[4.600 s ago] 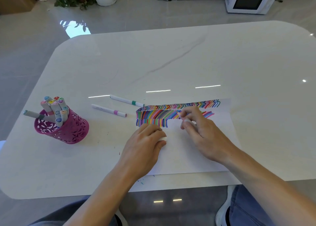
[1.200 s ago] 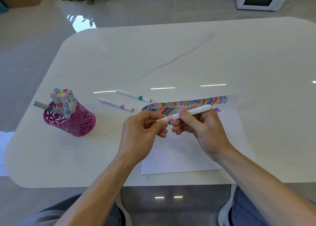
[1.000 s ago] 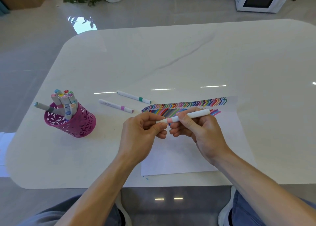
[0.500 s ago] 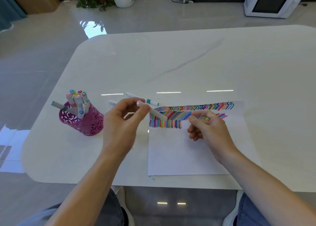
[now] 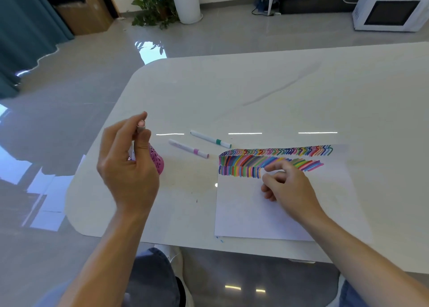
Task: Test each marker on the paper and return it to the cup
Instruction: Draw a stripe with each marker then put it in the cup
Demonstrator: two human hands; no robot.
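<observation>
My left hand (image 5: 126, 167) holds a white marker (image 5: 140, 126) upright between thumb and fingers, right over the pink cup (image 5: 156, 159), most of which it hides. Only the marker's pink-tipped top end shows. My right hand (image 5: 286, 186) rests on the white paper (image 5: 250, 211) with loosely curled fingers and holds nothing. Rows of coloured test strokes (image 5: 267, 161) run along the paper's far edge. Two more white markers lie on the table beyond the paper: one with a green band (image 5: 210, 139), one with a pink band (image 5: 188, 148).
The white marble table (image 5: 278, 97) has a rounded left corner close to the cup. A microwave (image 5: 392, 11), a potted plant (image 5: 153, 4) and a cardboard box (image 5: 83, 14) stand on the glossy floor beyond.
The marker was capped between both hands, then my left hand carried it left to above the cup. My right hand let go and settled on the paper. The view swung left.
</observation>
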